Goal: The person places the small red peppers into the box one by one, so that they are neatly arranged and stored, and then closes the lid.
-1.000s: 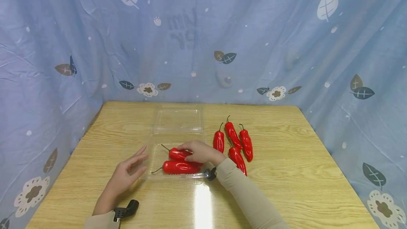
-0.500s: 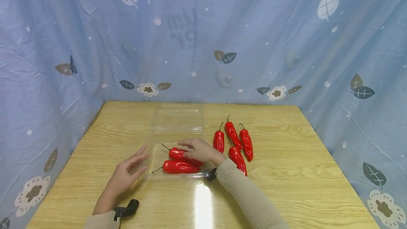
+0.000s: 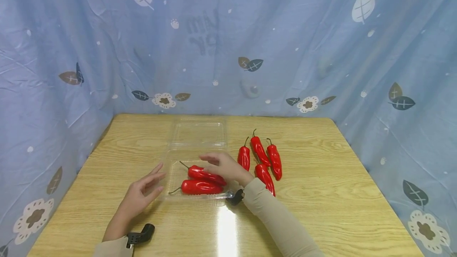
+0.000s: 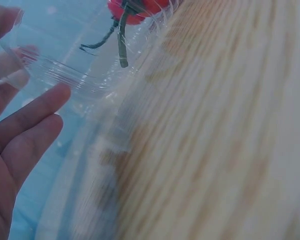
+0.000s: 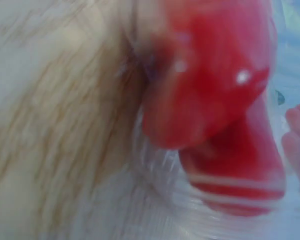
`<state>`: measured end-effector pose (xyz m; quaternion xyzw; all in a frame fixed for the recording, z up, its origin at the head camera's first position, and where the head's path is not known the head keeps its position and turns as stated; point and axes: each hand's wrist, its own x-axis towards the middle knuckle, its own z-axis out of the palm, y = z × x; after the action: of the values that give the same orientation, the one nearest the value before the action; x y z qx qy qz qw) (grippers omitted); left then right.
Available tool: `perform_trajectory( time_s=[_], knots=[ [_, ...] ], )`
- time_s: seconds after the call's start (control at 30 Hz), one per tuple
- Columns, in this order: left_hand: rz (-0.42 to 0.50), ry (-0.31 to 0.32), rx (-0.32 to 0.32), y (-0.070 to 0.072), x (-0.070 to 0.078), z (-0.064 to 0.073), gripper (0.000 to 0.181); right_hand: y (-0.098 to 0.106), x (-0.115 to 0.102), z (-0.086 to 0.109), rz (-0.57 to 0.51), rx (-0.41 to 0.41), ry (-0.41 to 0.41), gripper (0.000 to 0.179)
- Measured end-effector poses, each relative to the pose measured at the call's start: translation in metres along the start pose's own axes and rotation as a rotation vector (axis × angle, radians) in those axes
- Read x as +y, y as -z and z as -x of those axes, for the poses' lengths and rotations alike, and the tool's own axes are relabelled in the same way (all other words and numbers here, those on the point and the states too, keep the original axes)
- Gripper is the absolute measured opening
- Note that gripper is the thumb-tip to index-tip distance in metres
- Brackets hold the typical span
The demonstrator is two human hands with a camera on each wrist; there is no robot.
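Note:
Two glossy red chili peppers lie side by side in the base of a clear plastic clamshell box [image 3: 175, 171], stems to the left: a front pepper [image 3: 200, 187] and a back pepper [image 3: 200, 172]. My right hand [image 3: 225, 166] hovers over the back pepper's right part, its fingers extended and not wrapped round it. In the right wrist view, its fingers [image 5: 299, 137] show apart from the peppers at the right edge. My left hand [image 3: 142, 194], fingers spread, is beside the box's left wall; in the left wrist view its fingertips [image 4: 57, 95] are close to the clear rim.
The box's clear lid [image 3: 198, 133] lies folded back behind the base. Several more red peppers [image 3: 274, 162] are grouped on the wooden table [image 3: 314, 193] right of the box. A blue patterned curtain [image 3: 228, 43] surrounds the table's back and sides.
My right hand has let go of the back pepper and lifted slightly up from it; the pepper stays in the box. My left hand keeps its place. The head view has shifted slightly.

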<state>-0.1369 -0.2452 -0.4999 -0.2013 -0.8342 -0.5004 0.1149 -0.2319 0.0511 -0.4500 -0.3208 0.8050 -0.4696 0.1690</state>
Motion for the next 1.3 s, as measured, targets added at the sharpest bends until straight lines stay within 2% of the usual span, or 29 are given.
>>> perform_trajectory(
  time_s=[0.27, 0.43, 0.57, 0.93, 1.0, 1.13, 1.3],
  knots=[
    [0.007, -0.021, -0.004, 0.001, 0.005, -0.002, 0.034, 0.004, -0.001, 0.004, -0.132, 0.033, -0.004, 0.045],
    [0.036, -0.023, -0.01, 0.0, 0.002, -0.002, 0.035, 0.007, 0.001, 0.007, -0.244, 0.067, 0.077, 0.045],
    [0.051, -0.021, -0.011, -0.001, 0.002, -0.002, 0.035, 0.011, 0.0, 0.011, -0.292, 0.107, 0.137, 0.046],
    [0.039, -0.033, -0.006, 0.0, 0.004, -0.001, 0.036, 0.035, 0.0, 0.025, -0.292, 0.214, 0.213, 0.046],
    [0.026, -0.025, -0.004, 0.001, 0.011, -0.003, 0.035, 0.041, -0.002, 0.03, -0.288, 0.232, 0.204, 0.047],
    [0.007, -0.018, 0.002, 0.002, 0.014, -0.003, 0.035, 0.051, -0.002, 0.04, -0.276, 0.283, 0.181, 0.049],
    [0.016, -0.04, 0.005, 0.001, 0.006, -0.002, 0.035, 0.06, -0.001, 0.055, -0.292, 0.342, 0.163, 0.05]
  ],
)
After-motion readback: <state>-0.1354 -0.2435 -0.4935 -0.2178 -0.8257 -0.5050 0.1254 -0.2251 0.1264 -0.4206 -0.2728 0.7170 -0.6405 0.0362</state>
